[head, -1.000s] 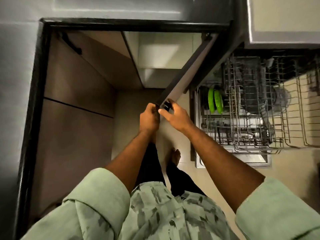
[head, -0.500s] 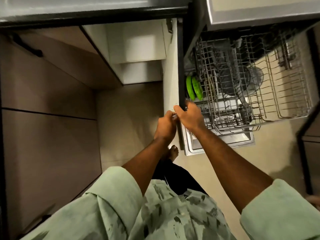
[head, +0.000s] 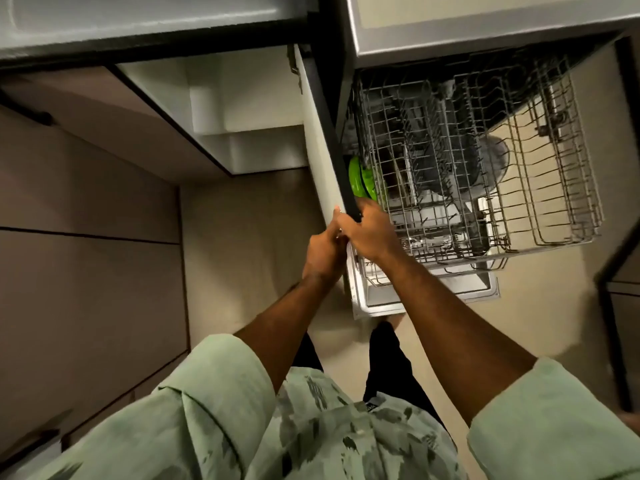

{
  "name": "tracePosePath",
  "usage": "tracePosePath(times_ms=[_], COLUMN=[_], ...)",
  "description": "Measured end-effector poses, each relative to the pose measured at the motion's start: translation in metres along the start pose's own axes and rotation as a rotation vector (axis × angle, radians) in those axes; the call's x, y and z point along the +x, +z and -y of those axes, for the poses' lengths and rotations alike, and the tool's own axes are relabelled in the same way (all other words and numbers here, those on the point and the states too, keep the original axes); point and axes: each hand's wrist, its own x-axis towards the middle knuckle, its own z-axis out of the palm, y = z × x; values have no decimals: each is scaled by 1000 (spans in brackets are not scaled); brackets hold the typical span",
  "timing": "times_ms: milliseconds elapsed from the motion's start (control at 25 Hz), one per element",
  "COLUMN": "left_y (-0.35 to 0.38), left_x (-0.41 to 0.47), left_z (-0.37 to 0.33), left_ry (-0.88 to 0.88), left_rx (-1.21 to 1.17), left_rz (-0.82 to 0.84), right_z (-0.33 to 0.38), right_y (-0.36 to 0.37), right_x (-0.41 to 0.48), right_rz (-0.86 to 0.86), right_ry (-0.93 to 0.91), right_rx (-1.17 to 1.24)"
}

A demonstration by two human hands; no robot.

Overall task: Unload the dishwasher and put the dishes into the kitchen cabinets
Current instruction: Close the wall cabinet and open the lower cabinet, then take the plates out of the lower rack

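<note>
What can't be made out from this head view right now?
Head view only:
- Green plates: half hidden by the cabinet door and upper rack; count unclear.
- Grey dishes: blurred behind the rack wires; type unclear.
- Left hand: fingers covered by right hand; grip unclear.
- Cabinet interior: top cut off by the countertop.

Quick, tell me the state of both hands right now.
Left hand: fingers curled, holding the end of the cabinet door.
Right hand: gripping the same door's dark edge.
</note>
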Motion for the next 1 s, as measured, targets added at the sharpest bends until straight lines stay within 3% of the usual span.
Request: tracePosePath(times_ms=[160,240,400,520,600,680,800,1000], left_y=[30,45,104,148,170,188,210,218], left_x=[-17,-16,-35,-60,-59,-55,-34,2], left_z=[-12,-7,-6,-8,-13,-20,-17,18], left_ry=[-49,-102,-250,20,245,328,222,120], left_rx=[46,120,206,449,663,769,786,834], left_rz=[-221,-252,-25,-13,104,252,448,424], right_z=[-5,-17,-89,-151,-192,-227,-276,-353], right_y=[-11,-27,-73,-109,-134,-153,-174,-191], right_x=[-1,-15,-56,-68,-69,-69,-66,-44], right_rz=[196,261,168,38,-38,-21,16,48], right_ry=[-50,-96,-62,-3,2,10,38,13], right_rx=[-44,-18,-30,-171,-283,-416,-564,-765])
